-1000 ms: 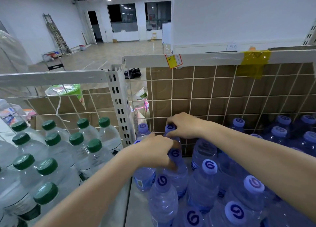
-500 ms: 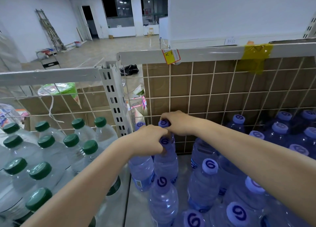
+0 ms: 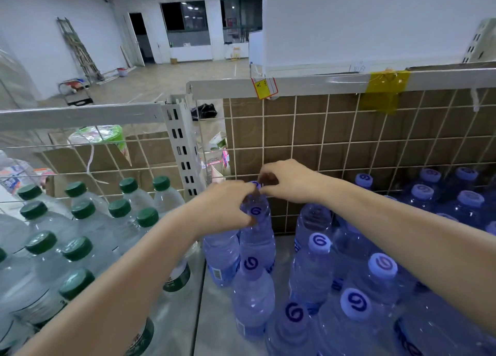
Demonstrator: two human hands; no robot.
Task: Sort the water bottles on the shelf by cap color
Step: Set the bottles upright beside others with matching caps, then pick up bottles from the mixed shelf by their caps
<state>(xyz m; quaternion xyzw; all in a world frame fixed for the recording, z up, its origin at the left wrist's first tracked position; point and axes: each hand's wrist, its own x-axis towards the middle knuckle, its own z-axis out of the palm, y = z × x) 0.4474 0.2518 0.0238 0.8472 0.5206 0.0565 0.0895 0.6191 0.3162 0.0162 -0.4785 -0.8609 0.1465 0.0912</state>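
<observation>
Both hands now sit higher against the back mesh than a second ago, and the blue bottle under the left hand has its neck lifted further toward the right hand. Left-hand fingers curl round the neck of a translucent blue plastic water bottle with a pale blue printed cap, which stands near the back left corner of the right shelf bay. Right-hand fingertips pinch at a second pale blue bottle cap just behind it, close against the wire mesh back panel; the body of that rear bottle is hidden by the hands.

More blue-capped bottles stand across the right bay toward its front and right edges, all upright. A further blue bottle stands just beside the gripped one on its left, touching it.

Clear plastic water bottles with dark green screw caps fill the left shelf bay in rows, upright. A white slotted metal upright divides the two bays at the back edge. Brown cardboard backs the mesh behind the right bay. A yellow tape patch and a red-edged price tag hang on the grey top rail.
</observation>
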